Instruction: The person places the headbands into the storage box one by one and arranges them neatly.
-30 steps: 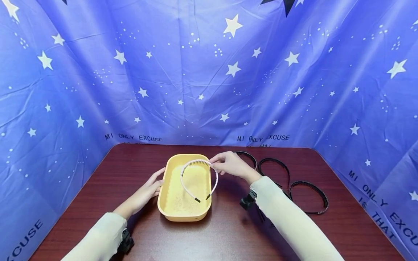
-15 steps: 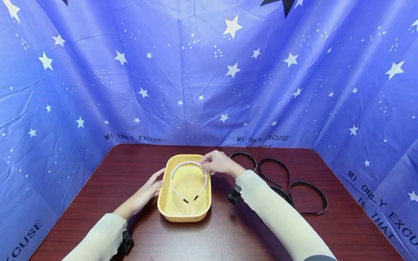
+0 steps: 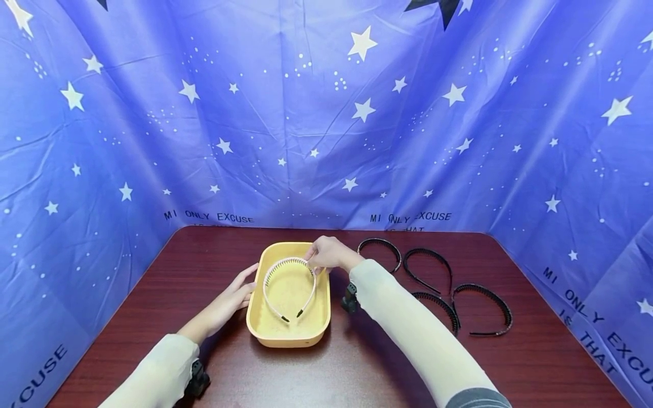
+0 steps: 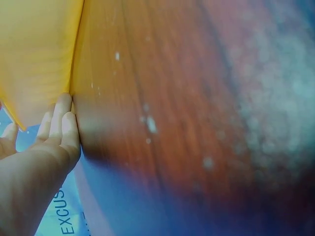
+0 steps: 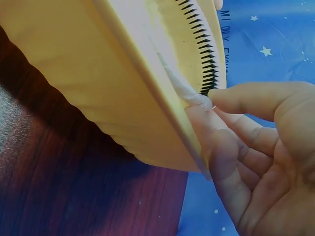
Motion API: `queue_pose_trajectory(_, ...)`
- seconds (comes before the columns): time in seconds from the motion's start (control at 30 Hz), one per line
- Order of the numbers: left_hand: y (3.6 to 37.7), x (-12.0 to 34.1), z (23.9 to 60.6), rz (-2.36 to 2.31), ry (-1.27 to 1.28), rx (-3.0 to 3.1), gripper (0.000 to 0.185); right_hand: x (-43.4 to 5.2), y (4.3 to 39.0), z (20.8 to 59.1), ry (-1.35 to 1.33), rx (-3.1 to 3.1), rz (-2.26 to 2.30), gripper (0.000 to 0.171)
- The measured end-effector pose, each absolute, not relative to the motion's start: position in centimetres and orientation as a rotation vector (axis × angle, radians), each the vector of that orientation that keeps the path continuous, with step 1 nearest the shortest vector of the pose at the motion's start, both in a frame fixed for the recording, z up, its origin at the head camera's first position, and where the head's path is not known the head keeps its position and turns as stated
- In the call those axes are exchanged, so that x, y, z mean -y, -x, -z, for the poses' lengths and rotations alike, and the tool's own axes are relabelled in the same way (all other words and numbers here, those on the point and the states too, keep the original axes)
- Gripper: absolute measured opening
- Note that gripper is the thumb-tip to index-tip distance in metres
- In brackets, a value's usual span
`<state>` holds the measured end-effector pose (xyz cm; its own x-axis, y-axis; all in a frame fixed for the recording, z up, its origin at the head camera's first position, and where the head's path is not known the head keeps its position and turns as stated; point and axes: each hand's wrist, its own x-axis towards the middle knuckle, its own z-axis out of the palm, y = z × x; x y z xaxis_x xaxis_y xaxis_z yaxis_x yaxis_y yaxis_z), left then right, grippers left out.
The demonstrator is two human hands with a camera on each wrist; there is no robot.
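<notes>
The right hand [image 3: 326, 253] pinches the white headband [image 3: 287, 286] low inside the tray [image 3: 285, 338], which the flat left hand [image 3: 236, 292] steadies; letting go seems next.

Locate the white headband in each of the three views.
Head: white headband at centre, inside the yellow tray, pinched by the right hand.
Left wrist: not in it; only the tray wall shows.
Right wrist: top centre, toothed band above the tray rim.
Shared landmark: the yellow tray.

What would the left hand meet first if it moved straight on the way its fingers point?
Nothing lies between: the left hand already touches the yellow tray at its left wall.
</notes>
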<state>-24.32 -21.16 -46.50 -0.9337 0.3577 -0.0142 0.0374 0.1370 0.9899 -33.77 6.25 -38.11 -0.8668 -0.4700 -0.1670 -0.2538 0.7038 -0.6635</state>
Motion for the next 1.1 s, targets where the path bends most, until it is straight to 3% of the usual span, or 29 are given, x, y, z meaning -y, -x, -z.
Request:
queue_pose_trajectory(0.43,24.2,21.4,46.4,-1.878,-0.393,-2.162,0.059,-4.7,34.1,39.4,0.589,-2.689,0.781,0.008)
queue_pose_trajectory(0.7,24.3,21.4,46.4,-1.868,-0.385,-2.169,0.059,-4.5,33.9,39.2,0.706,-2.821,0.456,0.008)
queue_pose_trajectory(1.1,24.5,21.3,46.6,-1.872,-0.347,-2.156,0.058,-4.3,33.6,39.7,0.62,-2.888,0.275,0.015)
